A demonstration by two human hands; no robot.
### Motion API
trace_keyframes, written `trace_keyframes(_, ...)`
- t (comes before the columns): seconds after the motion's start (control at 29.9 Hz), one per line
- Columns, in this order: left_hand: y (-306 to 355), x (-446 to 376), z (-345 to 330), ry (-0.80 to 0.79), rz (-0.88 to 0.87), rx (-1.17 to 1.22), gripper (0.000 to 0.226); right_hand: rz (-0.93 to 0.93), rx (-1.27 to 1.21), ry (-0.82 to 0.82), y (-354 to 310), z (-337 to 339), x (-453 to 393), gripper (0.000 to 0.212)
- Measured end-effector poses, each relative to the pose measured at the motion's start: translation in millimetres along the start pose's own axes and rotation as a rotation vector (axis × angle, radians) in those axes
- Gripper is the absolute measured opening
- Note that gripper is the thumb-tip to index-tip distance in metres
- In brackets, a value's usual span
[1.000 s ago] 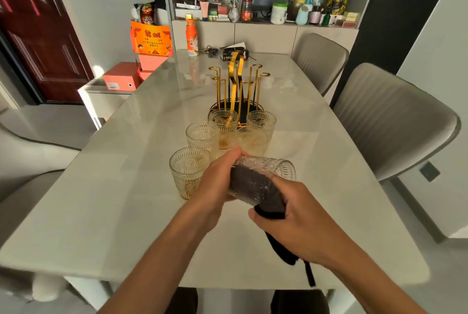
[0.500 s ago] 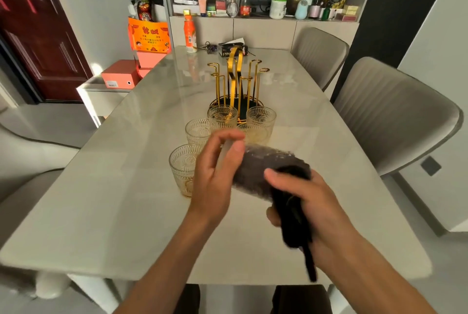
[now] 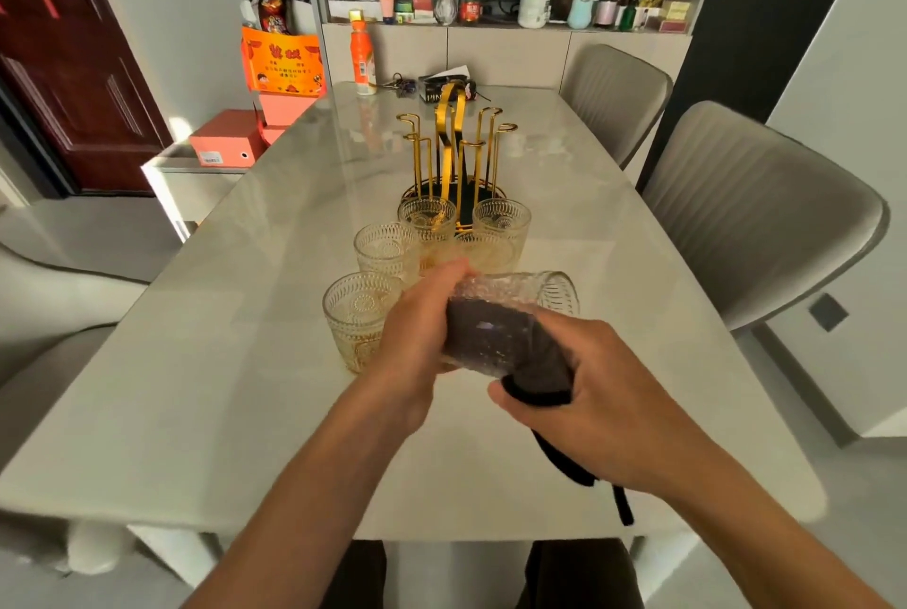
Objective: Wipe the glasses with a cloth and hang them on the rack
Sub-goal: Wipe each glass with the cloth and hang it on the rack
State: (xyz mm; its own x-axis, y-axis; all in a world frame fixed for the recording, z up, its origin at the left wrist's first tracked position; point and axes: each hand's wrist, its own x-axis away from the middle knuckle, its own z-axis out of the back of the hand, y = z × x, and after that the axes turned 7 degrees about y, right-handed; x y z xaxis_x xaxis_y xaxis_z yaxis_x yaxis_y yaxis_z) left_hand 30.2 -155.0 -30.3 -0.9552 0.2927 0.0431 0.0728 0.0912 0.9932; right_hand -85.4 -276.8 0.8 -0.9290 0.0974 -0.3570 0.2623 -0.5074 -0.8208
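I hold a clear embossed glass (image 3: 495, 309) on its side above the table, its thick base toward the far right. My left hand (image 3: 422, 328) grips the glass's left side. My right hand (image 3: 584, 392) pinches a dark cloth (image 3: 535, 363) that is stuffed into the glass's mouth, with a strip of it dangling below my wrist. Several more embossed glasses stand upright behind: one at the front left (image 3: 360, 319), another behind it (image 3: 385, 250), others near the rack. The gold wire rack (image 3: 454, 152) on a dark round base stands farther back with bare hooks.
The pale marble table (image 3: 235, 363) stretches ahead. An orange bottle (image 3: 363, 53), keys and a dark box sit at its far end. Two grey chairs (image 3: 751, 215) line the right side. A cluttered shelf runs along the back wall; orange boxes sit at the left.
The glass has been turned in my hands. My right hand slid from covering the glass back toward its mouth, so the glass wall and base show again. My left hand closed on it again.
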Motion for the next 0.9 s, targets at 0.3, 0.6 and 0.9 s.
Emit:
trace_keyframes(0.3, -9, 1, 5, -0.044, 0.089, -0.002, 0.024, -0.082, 0.017, 0.038, 13, -15, 7, 0.033)
trace_keyframes(0.6, -24, 14, 15, -0.077, -0.475, -0.004, 0.022, -0.306, -0.609, 0.106, 23, -7, 2, 0.029)
trace_keyframes(0.9, 8, 6, 24, -0.581, -0.307, -0.535, 0.086, -0.115, -0.183, -0.086, 9, 39, -28, 0.008)
